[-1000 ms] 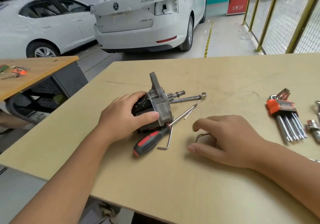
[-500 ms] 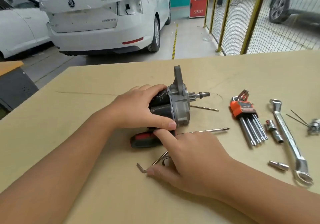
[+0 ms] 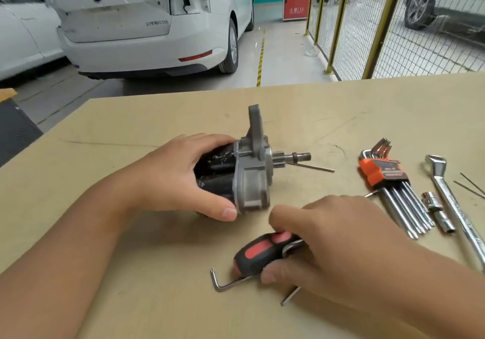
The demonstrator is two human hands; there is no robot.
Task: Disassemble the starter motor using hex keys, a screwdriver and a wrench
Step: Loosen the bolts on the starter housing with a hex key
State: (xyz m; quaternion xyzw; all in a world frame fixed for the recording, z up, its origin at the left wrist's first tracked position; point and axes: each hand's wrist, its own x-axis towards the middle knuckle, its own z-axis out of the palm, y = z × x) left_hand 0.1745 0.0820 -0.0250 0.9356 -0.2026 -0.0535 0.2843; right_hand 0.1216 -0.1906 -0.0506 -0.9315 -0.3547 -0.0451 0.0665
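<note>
A: Where's the starter motor?

B: Middle of the worktop, on its side, shaft pointing to 3 o'clock. My left hand grips its black body; my right hand, at 5 o'clock from it, closes round the screwdriver handle.

A: How will it handle?

B: Heavy, rigid, likely to roll, I'd judge. Hold the body, not the thin shaft.

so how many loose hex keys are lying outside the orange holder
2 that are plain: one hex key left of the screwdriver handle, another poking out below the right hand. More may be hidden under that hand.
</note>
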